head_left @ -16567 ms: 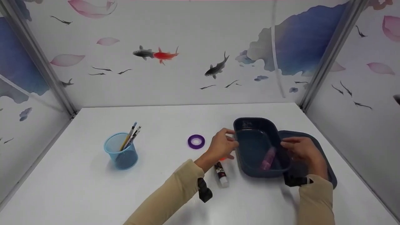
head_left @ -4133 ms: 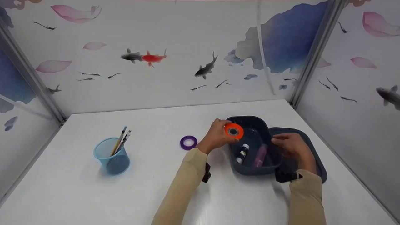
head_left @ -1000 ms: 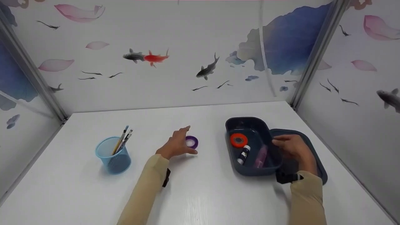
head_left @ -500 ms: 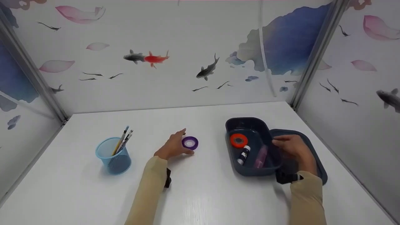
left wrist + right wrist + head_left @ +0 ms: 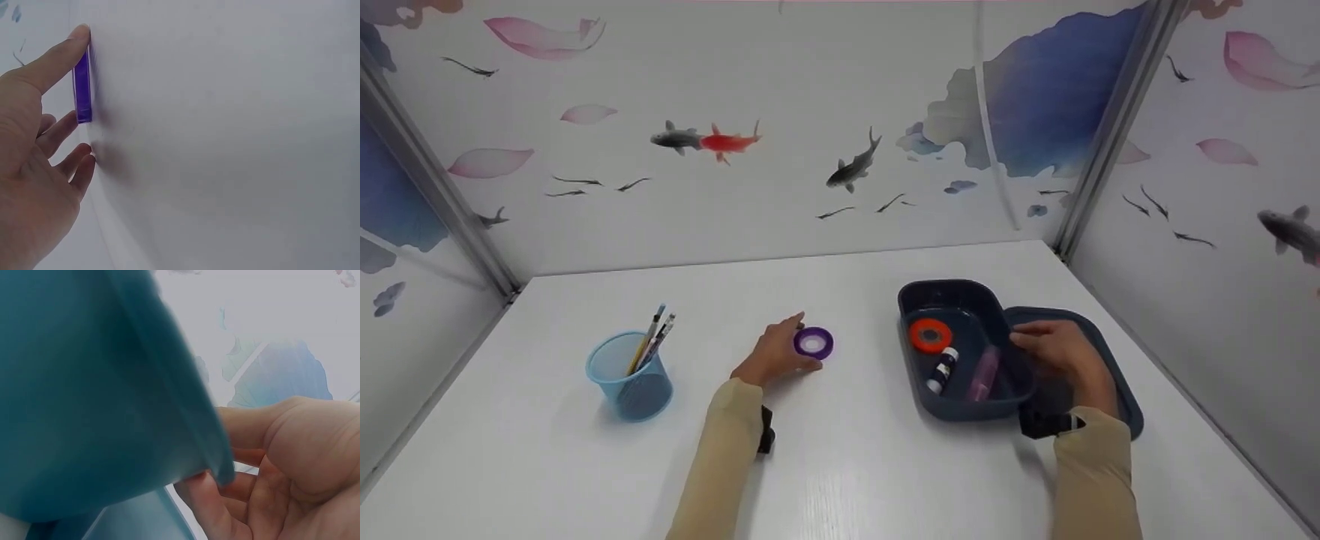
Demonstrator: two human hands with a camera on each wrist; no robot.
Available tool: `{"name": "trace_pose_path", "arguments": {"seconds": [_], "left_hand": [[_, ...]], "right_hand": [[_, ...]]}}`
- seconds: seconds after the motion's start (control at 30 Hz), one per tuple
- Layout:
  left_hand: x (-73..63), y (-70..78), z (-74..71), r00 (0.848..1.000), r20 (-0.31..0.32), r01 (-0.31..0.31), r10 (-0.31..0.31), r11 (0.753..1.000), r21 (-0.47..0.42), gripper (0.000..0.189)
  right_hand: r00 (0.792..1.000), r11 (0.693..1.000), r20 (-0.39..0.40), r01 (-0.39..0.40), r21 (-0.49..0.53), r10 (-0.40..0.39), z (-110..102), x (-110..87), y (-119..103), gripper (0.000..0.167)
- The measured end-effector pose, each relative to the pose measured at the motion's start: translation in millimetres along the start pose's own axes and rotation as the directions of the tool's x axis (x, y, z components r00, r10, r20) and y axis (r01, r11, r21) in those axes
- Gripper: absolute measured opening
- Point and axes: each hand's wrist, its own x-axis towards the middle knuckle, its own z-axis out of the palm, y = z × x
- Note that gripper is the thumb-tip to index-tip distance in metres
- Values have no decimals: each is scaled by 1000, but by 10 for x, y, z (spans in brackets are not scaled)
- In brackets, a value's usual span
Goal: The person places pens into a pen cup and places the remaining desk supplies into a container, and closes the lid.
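Note:
In the head view my left hand (image 5: 771,352) pinches a purple tape roll (image 5: 828,346) at the middle of the table. The left wrist view shows the thumb on one edge of the purple tape (image 5: 82,90) and fingertips on the opposite edge, close against the tabletop. My right hand (image 5: 1069,356) grips the right rim of a dark blue box (image 5: 967,410), thumb and fingers on either side of it; the box wall (image 5: 101,410) fills much of the right wrist view. Inside the box lie an orange tape roll (image 5: 945,342), a glue stick (image 5: 942,370) and a pink translucent tube-like thing (image 5: 984,373).
A dark blue lid (image 5: 1114,367) lies under and beside the right hand, partly overlapped by the box. At the left stands a light blue mesh pen cup (image 5: 637,394) with several pencils and pens (image 5: 652,341). Patterned panels (image 5: 810,90) enclose the white table (image 5: 840,465).
The glue stick, then the orange tape, went from table and left hand into the box. The left hand moved left to the purple tape and closed on it. The right hand stayed at the box.

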Motion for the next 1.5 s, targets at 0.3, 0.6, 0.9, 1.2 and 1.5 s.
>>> {"name": "trace_pose_path", "arguments": {"seconds": [0.3,0.6,0.9,1.2,1.5], "left_hand": [[15,10,35,999,-32,-12,11,1000,-15,90],[51,65,70,999,-51,-21,16,995,-96,88],[111,358,93,999,-46,-28,20,984,-175,84],[177,660,68,993,-85,-96,82,979,-178,84],[193,1053,159,980,-20,-201,200,974,-102,87]], "right_hand": [[1000,1000,0,-16,-7,16,-25,-5,-19,56],[1000,1000,-5,6,-8,-6,-39,13,-10,56],[1000,1000,9,-2,13,2,-32,31,-12,57],[1000,1000,6,-10,4,10,-17,40,-1,55],[1000,1000,1,-2,29,2,10,1,-15,56]]}}
